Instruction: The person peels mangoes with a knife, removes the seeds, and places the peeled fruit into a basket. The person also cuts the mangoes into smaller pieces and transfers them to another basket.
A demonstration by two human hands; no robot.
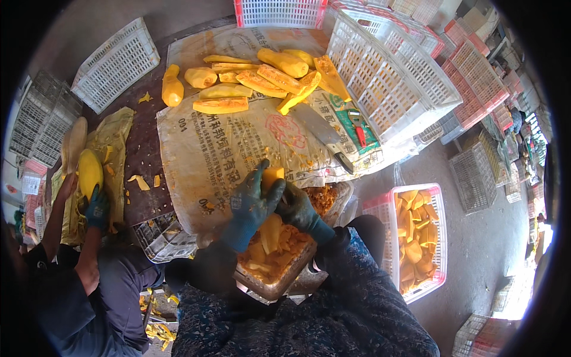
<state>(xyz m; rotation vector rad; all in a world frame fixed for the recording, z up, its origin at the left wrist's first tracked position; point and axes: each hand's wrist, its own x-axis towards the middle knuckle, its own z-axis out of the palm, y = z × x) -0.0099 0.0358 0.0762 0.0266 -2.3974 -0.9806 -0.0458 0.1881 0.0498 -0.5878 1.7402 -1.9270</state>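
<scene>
My left hand (253,203), in a blue-green work glove, is closed around a piece of peeled orange squash (272,176). My right hand (301,209), gloved alike, is right against the piece on its lower right; its fingers are curled, and what they hold is hidden. Below both hands is a metal tray (272,292) with squash pulp, seeds and cut pieces. Beyond them, on sacking (192,156), lie a large knife (321,129) and a red-handled peeler (358,128). Several peeled squash halves and whole peeled squashes (283,62) are farther back.
A tall white plastic crate (388,76) stands at the table's right. On the floor at right, a pink-and-white crate (439,232) holds cut squash chunks. At left a co-worker's gloved hand (97,209) touches a yellow squash (90,172). Another white crate (116,62) is at back left.
</scene>
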